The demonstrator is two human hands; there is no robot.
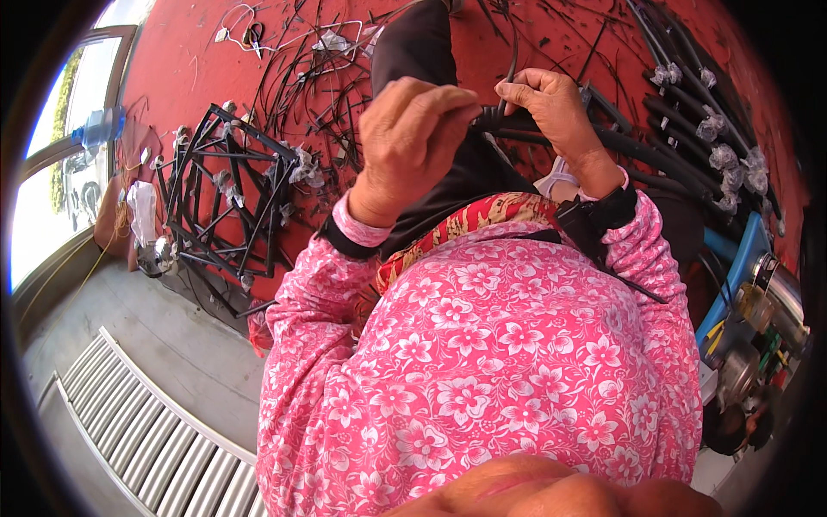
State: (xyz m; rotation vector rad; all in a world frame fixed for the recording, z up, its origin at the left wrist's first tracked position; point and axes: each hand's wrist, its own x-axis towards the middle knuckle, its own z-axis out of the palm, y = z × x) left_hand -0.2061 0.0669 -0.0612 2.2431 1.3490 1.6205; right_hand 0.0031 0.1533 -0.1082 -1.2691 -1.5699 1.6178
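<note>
My left hand (pixel 409 142) is closed, its fingertips at the end of a black tube (pixel 491 117) that is wrapped in ridged turns of strip. Its thumb is hidden behind the fingers. To the right, my right hand (pixel 556 112) pinches a thin black strip (pixel 514 53) between thumb and forefinger, close to the wrapped part. The strip runs up and away from that pinch. The tube seems to belong to a dark frame (pixel 603 138) lying across my lap, partly hidden by my right hand and wrist.
Black tube frames (pixel 233 194) with plastic-wrapped joints stand at left, and more wrapped black tubes (pixel 711 129) lie at right. Loose black strips (pixel 319 103) litter the red floor (pixel 198 69). Scissors (pixel 253 36) lie far left. A slatted metal rack (pixel 155 422) stands near left; a metal flask (pixel 780 293) is at right.
</note>
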